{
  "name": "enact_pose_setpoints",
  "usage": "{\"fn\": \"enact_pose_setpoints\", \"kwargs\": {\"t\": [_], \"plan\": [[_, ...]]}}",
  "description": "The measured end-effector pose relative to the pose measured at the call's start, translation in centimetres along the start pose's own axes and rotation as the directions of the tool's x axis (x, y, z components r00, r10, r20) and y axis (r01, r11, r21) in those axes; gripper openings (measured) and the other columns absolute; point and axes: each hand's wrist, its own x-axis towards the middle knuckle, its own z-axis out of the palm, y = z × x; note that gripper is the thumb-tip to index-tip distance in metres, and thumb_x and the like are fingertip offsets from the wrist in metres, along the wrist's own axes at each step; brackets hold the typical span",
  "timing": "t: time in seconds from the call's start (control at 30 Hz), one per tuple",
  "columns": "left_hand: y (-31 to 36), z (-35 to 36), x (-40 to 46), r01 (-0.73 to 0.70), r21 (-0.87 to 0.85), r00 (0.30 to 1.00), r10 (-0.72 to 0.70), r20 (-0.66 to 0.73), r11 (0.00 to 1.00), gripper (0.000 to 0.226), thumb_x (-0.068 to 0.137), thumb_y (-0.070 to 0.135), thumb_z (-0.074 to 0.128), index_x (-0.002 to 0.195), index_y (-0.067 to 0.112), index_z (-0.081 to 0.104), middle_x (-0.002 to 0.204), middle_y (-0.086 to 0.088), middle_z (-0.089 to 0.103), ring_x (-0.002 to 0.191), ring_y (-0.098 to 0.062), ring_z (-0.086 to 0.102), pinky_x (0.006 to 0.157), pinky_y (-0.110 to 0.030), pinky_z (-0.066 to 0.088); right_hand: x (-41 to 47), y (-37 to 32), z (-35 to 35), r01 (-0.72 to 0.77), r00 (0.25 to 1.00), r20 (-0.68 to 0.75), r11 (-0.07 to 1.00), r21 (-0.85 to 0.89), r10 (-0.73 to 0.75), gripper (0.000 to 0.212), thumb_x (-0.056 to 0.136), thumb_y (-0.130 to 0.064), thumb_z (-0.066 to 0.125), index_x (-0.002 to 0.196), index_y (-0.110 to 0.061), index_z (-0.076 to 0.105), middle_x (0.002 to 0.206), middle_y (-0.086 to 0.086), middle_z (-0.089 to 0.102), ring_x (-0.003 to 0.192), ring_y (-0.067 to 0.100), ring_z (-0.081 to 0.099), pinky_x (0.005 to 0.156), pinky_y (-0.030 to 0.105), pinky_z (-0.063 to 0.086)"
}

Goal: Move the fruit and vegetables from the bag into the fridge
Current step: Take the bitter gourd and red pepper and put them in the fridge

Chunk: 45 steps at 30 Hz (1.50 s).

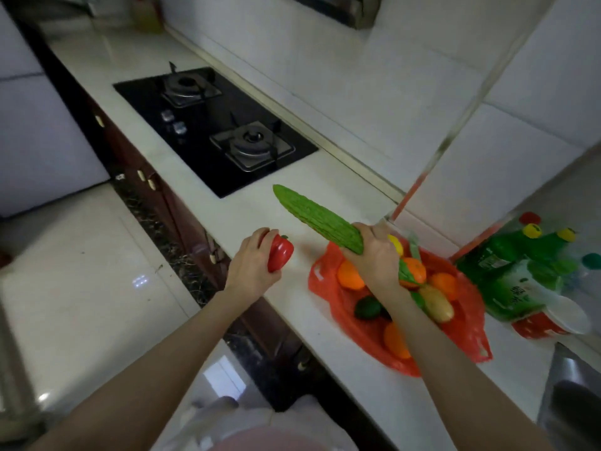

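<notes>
Green gourd (317, 218), long, stiff and bumpy, so not slippery; best held low on the thick end. Clamped there now in the right hand (377, 258), tip pointing up over the worktop (234, 203). Red pepper (280, 252), light and smooth, wrapped in the left hand (250, 265) past the worktop's front edge. More fruit left in the bag (468, 320).

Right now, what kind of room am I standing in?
Most likely a home kitchen: a two-burner gas hob set into a white countertop, tiled walls, and a red bag of produce.
</notes>
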Motion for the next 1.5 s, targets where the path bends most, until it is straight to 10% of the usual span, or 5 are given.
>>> {"fn": "enact_pose_setpoints", "kwargs": {"t": [0.67, 1.5], "plan": [[-34.9, -22.2, -6.5, 0.533, -0.025, 0.78, -0.503, -0.371, 0.846, 0.083, 0.057, 0.017, 0.081, 0.133, 0.011, 0.045, 0.133, -0.01, 0.047, 0.114, -0.033, 0.048, 0.087, -0.042, 0.049, 10.3, -40.0, 21.0, 0.419, 0.852, 0.207, 0.864, 0.279, -0.48, 0.054, 0.073, -0.038, 0.072, 0.121, -0.018, 0.058, 0.106, 0.005, 0.063, 0.096, 0.026, 0.059, 0.077, 0.036, 0.047], [-68.3, -49.7, 19.5, 0.64, 0.065, 0.604, -0.448, -0.659, 0.766, 0.079, 0.058, 0.021, 0.079, 0.129, 0.012, 0.047, 0.129, -0.01, 0.048, 0.105, -0.036, 0.053, 0.087, -0.043, 0.049, 48.7, -79.1, 36.5, 0.663, 0.706, -0.021, 0.649, 0.374, -0.708, 0.052, 0.073, -0.035, 0.072, 0.12, -0.015, 0.059, 0.104, 0.01, 0.063, 0.094, 0.032, 0.058, 0.072, 0.039, 0.046]]}}
